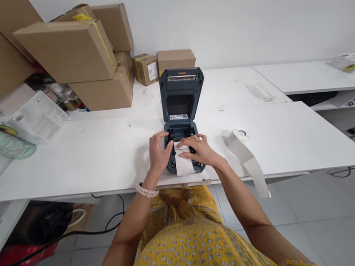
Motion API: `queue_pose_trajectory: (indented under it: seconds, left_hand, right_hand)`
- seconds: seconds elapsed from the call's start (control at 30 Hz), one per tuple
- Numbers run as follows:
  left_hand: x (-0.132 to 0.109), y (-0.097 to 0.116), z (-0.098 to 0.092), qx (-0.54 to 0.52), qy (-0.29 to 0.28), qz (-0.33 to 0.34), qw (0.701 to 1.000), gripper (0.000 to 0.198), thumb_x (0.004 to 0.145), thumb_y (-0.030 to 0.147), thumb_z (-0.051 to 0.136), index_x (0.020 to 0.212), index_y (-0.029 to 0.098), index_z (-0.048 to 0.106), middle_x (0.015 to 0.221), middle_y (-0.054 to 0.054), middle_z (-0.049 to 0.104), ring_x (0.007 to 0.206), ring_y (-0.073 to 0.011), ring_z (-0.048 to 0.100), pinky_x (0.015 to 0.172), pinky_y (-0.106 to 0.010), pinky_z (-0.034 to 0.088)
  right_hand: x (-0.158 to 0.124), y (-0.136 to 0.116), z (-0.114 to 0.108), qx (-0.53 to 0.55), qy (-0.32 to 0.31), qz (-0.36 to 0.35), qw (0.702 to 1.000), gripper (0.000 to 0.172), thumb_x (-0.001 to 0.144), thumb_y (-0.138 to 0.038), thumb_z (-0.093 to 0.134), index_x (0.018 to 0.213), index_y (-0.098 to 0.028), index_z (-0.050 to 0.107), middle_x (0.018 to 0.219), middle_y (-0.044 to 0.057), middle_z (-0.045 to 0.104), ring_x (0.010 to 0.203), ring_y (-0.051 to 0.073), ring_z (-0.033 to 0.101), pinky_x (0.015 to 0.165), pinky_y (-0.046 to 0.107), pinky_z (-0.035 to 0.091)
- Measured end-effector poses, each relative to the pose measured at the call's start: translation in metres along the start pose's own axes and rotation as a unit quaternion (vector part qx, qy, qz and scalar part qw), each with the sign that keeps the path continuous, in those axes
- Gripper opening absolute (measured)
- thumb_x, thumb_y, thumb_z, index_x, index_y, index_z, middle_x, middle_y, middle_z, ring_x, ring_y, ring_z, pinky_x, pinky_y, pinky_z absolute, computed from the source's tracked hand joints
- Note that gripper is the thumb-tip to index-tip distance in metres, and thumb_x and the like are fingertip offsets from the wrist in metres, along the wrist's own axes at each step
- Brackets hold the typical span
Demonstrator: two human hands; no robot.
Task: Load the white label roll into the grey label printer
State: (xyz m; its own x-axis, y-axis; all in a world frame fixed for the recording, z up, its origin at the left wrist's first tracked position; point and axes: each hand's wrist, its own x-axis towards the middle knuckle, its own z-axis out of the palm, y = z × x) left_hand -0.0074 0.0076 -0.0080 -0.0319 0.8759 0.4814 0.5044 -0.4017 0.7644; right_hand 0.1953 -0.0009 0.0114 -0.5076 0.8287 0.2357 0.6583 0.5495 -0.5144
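Observation:
A dark label printer [185, 93] stands near the table's front edge with its lid raised. White label paper [184, 166] lies inside and runs out over its front. My left hand [160, 151] touches the printer's left side, thumb and fingers apart, fingertips by the inner left holder. Reaching in from the right, my right hand [199, 149] lays its spread fingers across the label paper. Those fingers cover part of the paper and the inside of the printer. To the right, a loose label roll [241, 134] sits on the table, its unwound strip hanging over the front edge.
Cardboard boxes [66, 51] are stacked at the back left, with two small boxes [175, 58] against the wall. A mint-green bottle [14, 145] and a white carton [38, 119] stand at the left. Black cables [79, 233] run below the white table [100, 154].

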Motion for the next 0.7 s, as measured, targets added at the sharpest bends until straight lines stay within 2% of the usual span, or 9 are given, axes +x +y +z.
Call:
queue_pose_trajectory:
  seconds: [0.07, 0.1, 0.17, 0.23, 0.4, 0.5, 0.6, 0.7]
  left_hand:
    - [-0.004, 0.011, -0.003, 0.012, -0.042, 0.072, 0.996, 0.016, 0.09, 0.028, 0.063, 0.105, 0.022, 0.065, 0.117, -0.008, 0.069, 0.118, -0.0233, 0.059, 0.105, -0.044, 0.047]
    - [-0.006, 0.016, -0.004, 0.015, -0.072, 0.088, 0.993, 0.015, 0.089, 0.027, 0.063, 0.103, 0.022, 0.065, 0.114, -0.007, 0.07, 0.115, -0.023, 0.06, 0.104, -0.043, 0.048]
    - [-0.009, 0.021, -0.004, 0.023, -0.125, 0.089, 0.988, 0.02, 0.087, 0.025, 0.065, 0.107, 0.023, 0.065, 0.114, -0.006, 0.071, 0.113, -0.0233, 0.062, 0.103, -0.043, 0.048]
    - [-0.011, 0.021, -0.004, 0.029, -0.156, 0.073, 0.985, 0.025, 0.087, 0.025, 0.066, 0.111, 0.023, 0.064, 0.116, -0.006, 0.072, 0.115, -0.0242, 0.062, 0.105, -0.044, 0.046]
    - [-0.012, 0.016, -0.001, 0.029, -0.189, 0.052, 0.98, 0.029, 0.083, 0.026, 0.07, 0.112, 0.023, 0.066, 0.127, -0.007, 0.069, 0.125, -0.027, 0.059, 0.111, -0.047, 0.04]
    - [-0.012, 0.017, 0.0, 0.034, -0.201, 0.044, 0.978, 0.032, 0.082, 0.028, 0.072, 0.113, 0.024, 0.067, 0.131, -0.008, 0.067, 0.127, -0.028, 0.057, 0.114, -0.048, 0.036]
    - [-0.013, 0.019, 0.0, 0.043, -0.21, 0.035, 0.976, 0.036, 0.081, 0.028, 0.073, 0.116, 0.025, 0.067, 0.133, -0.008, 0.066, 0.128, -0.0285, 0.056, 0.115, -0.05, 0.035]
    - [-0.012, 0.023, -0.002, 0.047, -0.217, 0.033, 0.975, 0.037, 0.081, 0.028, 0.073, 0.117, 0.025, 0.067, 0.134, -0.008, 0.065, 0.129, -0.0288, 0.055, 0.116, -0.05, 0.034]
  right_hand:
    - [0.0, 0.0, -0.001, -0.001, -0.001, -0.001, 1.0, 0.027, 0.096, -0.049, 0.06, 0.116, -0.031, 0.064, 0.129, 0.004, 0.07, 0.121, 0.028, 0.058, 0.108, 0.051, 0.024]
    - [0.0, 0.0, -0.002, 0.0, -0.002, -0.002, 1.0, 0.027, 0.096, -0.049, 0.06, 0.115, -0.031, 0.064, 0.129, 0.004, 0.07, 0.121, 0.027, 0.058, 0.108, 0.051, 0.025]
    - [0.0, 0.0, -0.005, 0.008, -0.008, -0.001, 1.0, 0.025, 0.095, -0.048, 0.06, 0.112, -0.029, 0.064, 0.131, 0.005, 0.069, 0.122, 0.027, 0.058, 0.109, 0.05, 0.025]
    - [0.0, -0.001, -0.008, 0.025, -0.02, 0.003, 0.999, 0.024, 0.093, -0.047, 0.063, 0.108, -0.027, 0.064, 0.133, 0.006, 0.067, 0.124, 0.027, 0.057, 0.111, 0.05, 0.025]
    - [-0.004, 0.002, -0.018, 0.067, -0.054, -0.013, 0.996, 0.029, 0.087, -0.043, 0.071, 0.11, -0.026, 0.063, 0.137, 0.008, 0.066, 0.135, 0.026, 0.054, 0.116, 0.053, 0.023]
    - [-0.009, 0.004, -0.026, 0.091, -0.054, -0.023, 0.994, 0.037, 0.084, -0.044, 0.075, 0.115, -0.027, 0.063, 0.14, 0.009, 0.064, 0.139, 0.028, 0.052, 0.116, 0.055, 0.029]
    - [-0.015, 0.006, -0.036, 0.142, -0.038, -0.021, 0.989, 0.038, 0.083, -0.046, 0.075, 0.115, -0.029, 0.065, 0.14, 0.008, 0.065, 0.135, 0.027, 0.056, 0.113, 0.051, 0.04]
    - [-0.016, 0.009, -0.041, 0.212, 0.015, 0.023, 0.977, 0.031, 0.087, -0.047, 0.069, 0.111, -0.028, 0.067, 0.13, 0.008, 0.069, 0.128, 0.026, 0.062, 0.11, 0.048, 0.045]
